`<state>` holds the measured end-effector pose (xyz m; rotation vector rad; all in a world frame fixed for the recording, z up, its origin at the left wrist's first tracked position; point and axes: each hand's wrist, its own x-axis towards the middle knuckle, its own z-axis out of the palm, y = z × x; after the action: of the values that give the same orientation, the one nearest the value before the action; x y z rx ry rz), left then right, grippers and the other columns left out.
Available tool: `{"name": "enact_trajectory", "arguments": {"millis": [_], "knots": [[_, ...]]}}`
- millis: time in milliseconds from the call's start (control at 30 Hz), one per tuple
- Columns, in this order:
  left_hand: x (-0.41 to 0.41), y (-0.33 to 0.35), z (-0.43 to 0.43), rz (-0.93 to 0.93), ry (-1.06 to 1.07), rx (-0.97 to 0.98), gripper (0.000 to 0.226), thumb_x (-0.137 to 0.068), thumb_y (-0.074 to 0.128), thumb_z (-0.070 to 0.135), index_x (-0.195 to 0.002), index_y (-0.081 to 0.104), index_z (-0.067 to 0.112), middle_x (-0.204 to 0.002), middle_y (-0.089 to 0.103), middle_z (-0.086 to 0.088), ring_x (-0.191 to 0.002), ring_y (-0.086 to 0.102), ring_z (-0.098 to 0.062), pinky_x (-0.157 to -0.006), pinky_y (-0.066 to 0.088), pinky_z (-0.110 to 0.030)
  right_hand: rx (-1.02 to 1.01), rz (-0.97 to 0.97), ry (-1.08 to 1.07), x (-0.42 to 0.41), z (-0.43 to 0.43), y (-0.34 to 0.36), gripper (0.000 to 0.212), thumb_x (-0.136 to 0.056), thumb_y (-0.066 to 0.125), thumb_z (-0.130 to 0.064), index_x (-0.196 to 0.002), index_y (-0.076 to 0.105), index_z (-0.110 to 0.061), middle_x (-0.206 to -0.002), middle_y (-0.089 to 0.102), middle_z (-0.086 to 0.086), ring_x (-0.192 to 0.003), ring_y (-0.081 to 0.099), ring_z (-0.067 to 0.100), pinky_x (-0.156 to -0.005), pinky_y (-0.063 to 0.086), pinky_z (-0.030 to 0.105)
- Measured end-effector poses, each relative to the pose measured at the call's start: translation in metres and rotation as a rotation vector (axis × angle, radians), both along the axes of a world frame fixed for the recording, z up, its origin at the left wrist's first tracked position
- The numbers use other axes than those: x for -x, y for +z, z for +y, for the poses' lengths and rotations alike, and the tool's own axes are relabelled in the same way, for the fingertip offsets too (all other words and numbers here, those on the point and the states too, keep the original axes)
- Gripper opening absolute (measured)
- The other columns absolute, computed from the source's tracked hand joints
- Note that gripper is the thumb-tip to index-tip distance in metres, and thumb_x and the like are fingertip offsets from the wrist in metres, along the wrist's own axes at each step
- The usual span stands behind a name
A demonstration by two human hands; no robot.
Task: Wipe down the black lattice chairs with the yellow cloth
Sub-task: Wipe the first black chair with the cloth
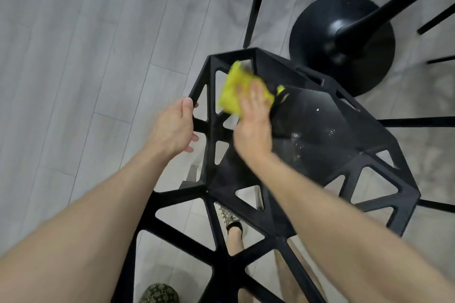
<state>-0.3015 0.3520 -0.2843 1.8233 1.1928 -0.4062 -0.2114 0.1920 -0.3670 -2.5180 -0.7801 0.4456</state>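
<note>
**Head view, looking down.** The right hand (253, 118) lies flat on the yellow cloth (232, 92). Its fingers are spread and straight, as far as motion blur allows, and press the cloth against the inner left side of the chair (344, 128). The left hand (173, 128) grips the chair's outer rim at the left corner, thumb on top and fingers curled beneath, apparently to steady it.

The cloth sits at the far-left part of the lattice (211, 106), near the left hand, with one strut between them. That strut's long axis runs away from the person. White specks (296, 141) on the seat panel lie to the right of the cloth and nearer the person. The right hand is the closer one, so a sweep right and back would likely reach them.

**Counted:** two hands, one cloth, one chair in full view. Thin black legs (256, 5) at the top and right edges suggest more furniture, but how many chairs cannot be told. One round pedestal base (320, 39) stands on the grey plank floor (73, 44). One laced shoe (230, 218) shows through a backrest opening.
</note>
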Motion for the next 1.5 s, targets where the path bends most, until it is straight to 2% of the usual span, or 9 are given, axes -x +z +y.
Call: {"name": "enact_trajectory", "arguments": {"millis": [133, 267, 400, 533, 767, 967, 1200, 1400, 1500], "knots": [[0.001, 0.002, 0.0, 0.005, -0.003, -0.005, 0.05, -0.117, 0.023, 0.047, -0.135, 0.062, 0.021, -0.118, 0.068, -0.011, -0.081, 0.079, -0.022, -0.056, 0.067, -0.046, -0.039, -0.013, 0.433, 0.003, -0.042, 0.0, 0.092, -0.076, 0.041, 0.012, -0.162, 0.042, -0.02, -0.173, 0.027, 0.007, -0.163, 0.017, 0.026, -0.126, 0.028, 0.054], [0.001, 0.0, 0.0, 0.012, -0.007, -0.013, 0.051, -0.117, 0.022, 0.047, -0.133, 0.061, 0.02, -0.116, 0.07, -0.012, -0.084, 0.079, -0.022, -0.057, 0.068, -0.046, 0.018, -0.149, 0.29, -0.095, -0.051, -0.008, 0.088, -0.075, 0.044, 0.016, -0.156, 0.052, -0.018, -0.169, 0.036, 0.012, -0.16, 0.024, 0.033, -0.132, 0.011, 0.051], [0.0, 0.001, -0.001, 0.01, -0.005, -0.022, 0.049, -0.117, 0.022, 0.046, -0.132, 0.062, 0.02, -0.112, 0.072, -0.012, -0.084, 0.079, -0.022, -0.057, 0.067, -0.046, 0.039, -0.061, 0.181, -0.004, -0.053, -0.009, 0.095, -0.066, 0.047, 0.014, -0.157, 0.048, -0.012, -0.171, 0.031, 0.015, -0.162, 0.018, 0.034, -0.131, 0.009, 0.057], [0.0, 0.003, -0.002, 0.006, -0.001, -0.009, 0.048, -0.117, 0.023, 0.046, -0.13, 0.061, 0.02, -0.115, 0.07, -0.012, -0.085, 0.079, -0.023, -0.056, 0.067, -0.047, 0.083, -0.071, 0.621, 0.011, -0.099, -0.008, 0.085, -0.075, 0.043, 0.006, -0.156, 0.051, -0.018, -0.17, 0.035, 0.008, -0.161, 0.023, 0.028, -0.13, 0.017, 0.053], [0.0, 0.004, -0.001, 0.021, -0.008, -0.035, 0.052, -0.117, 0.021, 0.047, -0.132, 0.062, 0.019, -0.118, 0.069, -0.012, -0.084, 0.079, -0.021, -0.055, 0.067, -0.046, 0.183, -0.196, 0.005, -0.028, -0.044, -0.002, 0.077, -0.082, 0.046, 0.001, -0.157, 0.047, -0.014, -0.169, 0.034, 0.014, -0.16, 0.024, 0.034, -0.127, 0.023, 0.057], [-0.001, 0.008, -0.002, 0.013, 0.012, -0.021, 0.052, -0.116, 0.023, 0.047, -0.135, 0.063, 0.019, -0.112, 0.071, -0.013, -0.083, 0.079, -0.021, -0.055, 0.067, -0.048, 0.213, -0.039, 0.681, 0.046, -0.103, 0.0, 0.076, -0.088, 0.046, -0.008, -0.162, 0.04, -0.022, -0.173, 0.029, 0.004, -0.162, 0.02, 0.025, -0.129, 0.023, 0.048], [-0.001, 0.006, 0.0, 0.009, -0.004, -0.015, 0.052, -0.116, 0.022, 0.046, -0.135, 0.062, 0.019, -0.107, 0.07, -0.01, -0.085, 0.079, -0.022, -0.056, 0.067, -0.047, 0.258, -0.122, 0.173, 0.02, -0.072, -0.001, 0.077, -0.081, 0.045, -0.003, -0.158, 0.045, -0.011, -0.169, 0.034, 0.015, -0.159, 0.023, 0.036, -0.126, 0.024, 0.057], [0.001, 0.006, 0.0, -0.013, 0.013, 0.014, 0.051, -0.115, 0.025, 0.046, -0.136, 0.064, 0.019, -0.101, 0.071, -0.009, -0.085, 0.079, -0.024, -0.058, 0.067, -0.05, 0.235, -0.069, 0.77, 0.061, -0.112, 0.009, 0.07, -0.089, 0.052, -0.016, -0.158, 0.044, -0.023, -0.168, 0.038, 0.004, -0.153, 0.035, 0.029, -0.11, 0.043, 0.042], [0.0, 0.009, 0.002, -0.02, 0.109, 0.072, 0.044, -0.113, 0.026, 0.035, -0.129, 0.063, 0.017, -0.102, 0.076, -0.015, -0.084, 0.08, -0.026, -0.065, 0.069, -0.053, 0.274, -0.188, 0.497, -0.001, -0.095, 0.007, 0.056, -0.088, 0.052, -0.013, -0.144, 0.056, -0.019, -0.144, 0.051, 0.007, -0.126, 0.048, 0.035, -0.091, 0.049, 0.047]]}}
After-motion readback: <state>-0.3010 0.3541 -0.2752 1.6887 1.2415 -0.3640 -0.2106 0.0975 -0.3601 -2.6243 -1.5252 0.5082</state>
